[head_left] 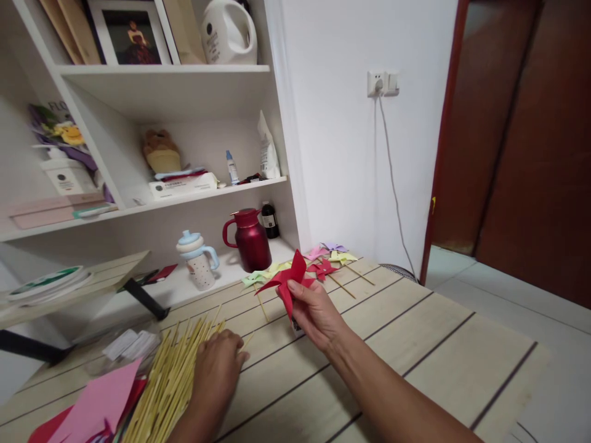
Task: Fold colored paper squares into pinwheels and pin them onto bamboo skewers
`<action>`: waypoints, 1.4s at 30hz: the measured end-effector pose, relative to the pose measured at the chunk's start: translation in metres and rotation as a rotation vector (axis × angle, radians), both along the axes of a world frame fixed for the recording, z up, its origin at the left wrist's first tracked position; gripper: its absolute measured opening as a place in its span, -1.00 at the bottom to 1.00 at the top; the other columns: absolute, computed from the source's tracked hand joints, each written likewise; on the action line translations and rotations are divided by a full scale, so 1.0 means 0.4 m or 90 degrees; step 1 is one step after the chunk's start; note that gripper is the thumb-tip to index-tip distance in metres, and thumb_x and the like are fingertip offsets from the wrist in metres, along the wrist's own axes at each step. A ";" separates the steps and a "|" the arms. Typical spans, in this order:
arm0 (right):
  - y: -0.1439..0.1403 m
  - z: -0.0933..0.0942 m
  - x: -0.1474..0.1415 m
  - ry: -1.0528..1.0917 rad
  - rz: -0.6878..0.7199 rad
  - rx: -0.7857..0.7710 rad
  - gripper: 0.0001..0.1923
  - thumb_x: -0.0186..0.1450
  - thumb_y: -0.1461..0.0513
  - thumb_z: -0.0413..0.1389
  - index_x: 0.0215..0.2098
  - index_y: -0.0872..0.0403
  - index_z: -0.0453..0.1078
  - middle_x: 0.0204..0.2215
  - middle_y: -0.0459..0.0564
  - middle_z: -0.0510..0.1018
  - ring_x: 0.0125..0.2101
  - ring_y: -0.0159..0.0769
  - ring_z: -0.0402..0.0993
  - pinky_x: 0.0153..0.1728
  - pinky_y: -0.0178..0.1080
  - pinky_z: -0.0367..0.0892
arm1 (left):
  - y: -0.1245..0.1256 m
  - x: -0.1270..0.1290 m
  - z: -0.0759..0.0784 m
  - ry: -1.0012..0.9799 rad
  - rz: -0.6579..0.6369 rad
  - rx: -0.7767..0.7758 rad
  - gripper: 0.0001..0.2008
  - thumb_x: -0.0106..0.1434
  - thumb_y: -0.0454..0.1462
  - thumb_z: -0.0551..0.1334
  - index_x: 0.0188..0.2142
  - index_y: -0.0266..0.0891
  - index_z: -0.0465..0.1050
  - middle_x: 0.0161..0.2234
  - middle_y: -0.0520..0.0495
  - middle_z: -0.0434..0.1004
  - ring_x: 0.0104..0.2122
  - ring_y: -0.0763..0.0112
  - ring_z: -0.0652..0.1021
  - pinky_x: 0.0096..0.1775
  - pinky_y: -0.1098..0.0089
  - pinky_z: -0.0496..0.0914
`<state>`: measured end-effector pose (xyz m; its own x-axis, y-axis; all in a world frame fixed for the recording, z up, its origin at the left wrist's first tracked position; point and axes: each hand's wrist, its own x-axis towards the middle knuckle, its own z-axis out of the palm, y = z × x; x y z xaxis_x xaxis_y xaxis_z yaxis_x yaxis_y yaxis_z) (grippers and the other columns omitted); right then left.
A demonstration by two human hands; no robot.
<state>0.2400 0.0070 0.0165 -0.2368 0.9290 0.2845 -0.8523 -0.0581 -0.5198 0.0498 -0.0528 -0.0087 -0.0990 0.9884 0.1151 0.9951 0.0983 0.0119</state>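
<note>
A red paper pinwheel (295,271) is pinched between the thumb and fingers of my right hand (314,307), held up over the table. My left hand (219,363) is lower down, its curled fingers at the right side of a loose pile of thin bamboo sticks (166,375). The tip of one bamboo stick (248,339) shows between its thumb and forefinger. Behind my right hand lie finished pinwheels on sticks, among them a red pinwheel (322,269), a yellow pinwheel (344,257) and a green pinwheel (253,279). A small dark thing under my right hand is mostly hidden.
Pink paper sheets (95,403) lie left of the sticks, near a clear bag with white pieces (132,344). A dark red jug (252,243) and a spotted cup (198,264) stand behind. A small raised stand (111,283) is at the left; a cord (392,172) hangs along the wall.
</note>
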 end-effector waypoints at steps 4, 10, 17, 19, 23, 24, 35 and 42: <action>0.002 0.000 0.001 0.007 0.004 0.005 -0.72 -0.02 0.25 0.46 -0.38 0.08 0.52 -0.45 -0.12 0.63 -0.40 -0.36 0.54 -0.19 -0.28 0.46 | -0.004 0.024 0.004 0.010 -0.015 -0.007 -0.76 0.26 -0.31 0.10 -0.32 -0.18 0.57 -0.21 -0.09 0.65 -0.15 0.24 0.55 -0.09 0.27 0.18; -0.003 0.006 0.002 0.015 0.013 -0.008 -0.69 -0.05 0.25 0.48 -0.38 0.08 0.52 -0.46 -0.11 0.63 -0.39 -0.35 0.54 -0.18 -0.28 0.47 | -0.008 0.043 0.008 0.044 -0.047 -0.014 -0.74 0.25 -0.35 0.07 -0.36 -0.24 0.56 -0.23 -0.16 0.65 -0.17 0.20 0.55 -0.09 0.25 0.19; -0.006 0.005 0.002 0.025 0.036 -0.010 -0.67 -0.05 0.29 0.47 -0.32 0.11 0.55 -0.39 -0.07 0.67 -0.37 -0.34 0.57 -0.17 -0.27 0.49 | -0.009 0.051 -0.004 0.046 -0.042 0.007 -0.73 0.20 -0.35 0.06 -0.37 -0.29 0.56 -0.27 -0.22 0.64 -0.17 0.12 0.57 -0.04 0.20 0.18; -0.005 0.004 0.002 0.030 0.045 -0.018 -0.66 -0.06 0.31 0.47 -0.31 0.13 0.56 -0.39 -0.07 0.67 -0.37 -0.37 0.58 -0.18 -0.32 0.49 | -0.010 0.052 -0.009 0.026 -0.023 0.022 -0.73 0.19 -0.35 0.05 -0.37 -0.31 0.54 -0.30 -0.25 0.64 -0.18 0.08 0.57 -0.06 0.17 0.18; -0.004 0.005 0.003 0.034 0.063 -0.002 -0.67 -0.04 0.32 0.46 -0.31 0.17 0.57 -0.40 -0.06 0.67 -0.35 -0.40 0.58 -0.17 -0.37 0.47 | -0.002 0.042 -0.009 -0.056 0.044 0.053 -0.76 0.21 -0.33 0.03 -0.38 -0.26 0.47 -0.37 -0.27 0.63 -0.27 0.05 0.58 -0.21 0.19 0.19; -0.004 0.006 0.003 0.033 0.063 0.002 -0.68 -0.04 0.31 0.46 -0.31 0.16 0.57 -0.40 -0.06 0.67 -0.35 -0.40 0.58 -0.17 -0.37 0.47 | 0.003 0.037 -0.008 -0.087 0.064 0.058 -0.79 0.21 -0.32 0.04 -0.39 -0.24 0.45 -0.38 -0.26 0.63 -0.30 0.06 0.58 -0.26 0.21 0.19; -0.011 -0.013 -0.016 0.016 0.090 -0.002 -0.68 -0.04 0.32 0.47 -0.32 0.17 0.56 -0.41 -0.04 0.67 -0.37 -0.42 0.56 -0.21 -0.39 0.43 | 0.051 -0.025 -0.054 -0.620 0.215 0.103 -0.74 0.29 -0.19 0.21 -0.51 -0.20 0.37 -0.66 0.18 0.42 -0.48 0.39 0.59 -0.25 0.29 0.40; -0.027 -0.030 -0.040 -0.026 0.128 0.002 -0.70 -0.05 0.31 0.47 -0.36 0.17 0.55 -0.42 -0.03 0.67 -0.36 -0.38 0.56 -0.22 -0.35 0.42 | 0.048 -0.026 -0.049 -0.980 0.288 0.124 -0.96 0.31 -0.33 0.16 -0.29 -0.24 0.30 -0.29 -0.16 0.67 -0.36 0.34 0.68 -0.17 0.27 0.52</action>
